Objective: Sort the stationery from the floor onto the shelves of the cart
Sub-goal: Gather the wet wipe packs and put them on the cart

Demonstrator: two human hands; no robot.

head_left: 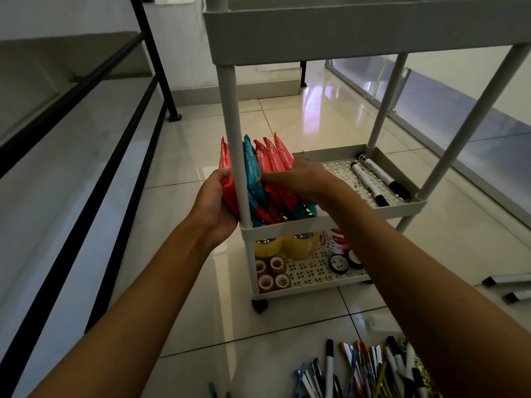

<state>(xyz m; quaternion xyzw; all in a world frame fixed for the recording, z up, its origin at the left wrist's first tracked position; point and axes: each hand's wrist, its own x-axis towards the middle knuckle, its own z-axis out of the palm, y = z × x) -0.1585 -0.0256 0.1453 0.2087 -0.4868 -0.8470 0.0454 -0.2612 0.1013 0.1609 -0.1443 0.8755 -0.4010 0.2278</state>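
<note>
Packets going upright onto mid shelf of cart (333,222), both hands squaring the row.

Landmark = cart's front-left post (240,173). Left hand (214,202) just left of post, outside the shelf, fingers curled round the end red packet (227,173). Right hand (304,179) just right of post, fingers fairly straight, pressed flat vs far side of the packet row (267,173) (red + teal, standing on edge). Two markers (373,179) lie well right of post, same shelf. Tape rolls (271,272) below post on bottom shelf. Step in hand, I'd say: seating packets, not done, since the end one sits outside the post. Next: bring it round post and in, then let go. Pens (359,372) on floor, well below-right of post, are still to sort.
</note>
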